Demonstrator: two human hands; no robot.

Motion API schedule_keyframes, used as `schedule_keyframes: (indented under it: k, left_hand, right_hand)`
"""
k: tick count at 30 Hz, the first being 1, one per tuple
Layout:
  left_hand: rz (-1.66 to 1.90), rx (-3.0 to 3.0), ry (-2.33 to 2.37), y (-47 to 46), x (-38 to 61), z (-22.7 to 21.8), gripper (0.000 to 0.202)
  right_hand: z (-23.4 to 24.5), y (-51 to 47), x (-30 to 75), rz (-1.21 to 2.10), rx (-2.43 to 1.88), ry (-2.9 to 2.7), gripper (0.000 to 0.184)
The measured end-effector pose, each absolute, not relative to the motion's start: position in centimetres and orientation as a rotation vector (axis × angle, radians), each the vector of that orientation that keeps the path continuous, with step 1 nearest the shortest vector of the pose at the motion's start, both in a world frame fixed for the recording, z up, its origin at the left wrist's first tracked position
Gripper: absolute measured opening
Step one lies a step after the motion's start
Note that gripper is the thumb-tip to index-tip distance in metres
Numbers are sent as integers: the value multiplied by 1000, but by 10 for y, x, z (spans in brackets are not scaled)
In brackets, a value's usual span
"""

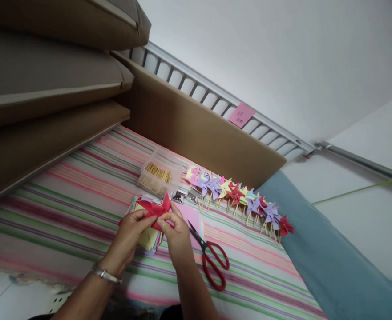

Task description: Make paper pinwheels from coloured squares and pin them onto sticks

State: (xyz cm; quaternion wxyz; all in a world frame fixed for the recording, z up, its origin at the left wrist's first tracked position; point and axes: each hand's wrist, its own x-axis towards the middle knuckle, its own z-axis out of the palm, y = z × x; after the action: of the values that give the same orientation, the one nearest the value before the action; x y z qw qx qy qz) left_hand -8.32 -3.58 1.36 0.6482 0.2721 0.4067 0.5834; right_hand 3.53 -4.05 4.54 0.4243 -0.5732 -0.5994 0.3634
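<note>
A red paper pinwheel (154, 208) is pinched between my left hand (132, 229) and my right hand (176, 229), with the fingertips meeting near its middle. Both hands are closed on it; whether a pin or stick is between the fingers is hidden. Beneath them lies a stack of coloured paper (147, 241), with pink paper sheets (187, 215) at its right. Red-handled scissors (212, 260) rest partly open to the right of my right hand. Finished paper pinwheels (234, 193) on sticks lie in a row farther right.
Behind my hands stands a clear plastic box (157, 173) of small wooden sticks, with metal clips (185, 195) beside it. Brown cushion-like slabs (55, 80) rise at the left. A cardboard panel (196, 120) backs the striped cloth (92, 186); blue fabric (322, 249) lies right.
</note>
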Motion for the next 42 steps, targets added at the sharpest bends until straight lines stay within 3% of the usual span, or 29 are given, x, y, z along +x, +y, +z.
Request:
schedule_keyframes:
  k: [20,42]
  left_hand:
    - [1271,503,743,-40,-86,17,11]
    - [1262,529,827,-39,-85,10,19]
  right_hand:
    - [52,-37,33,1236,-1337,-1153,7]
    - [59,-34,30,1234,-1335,-1112,7]
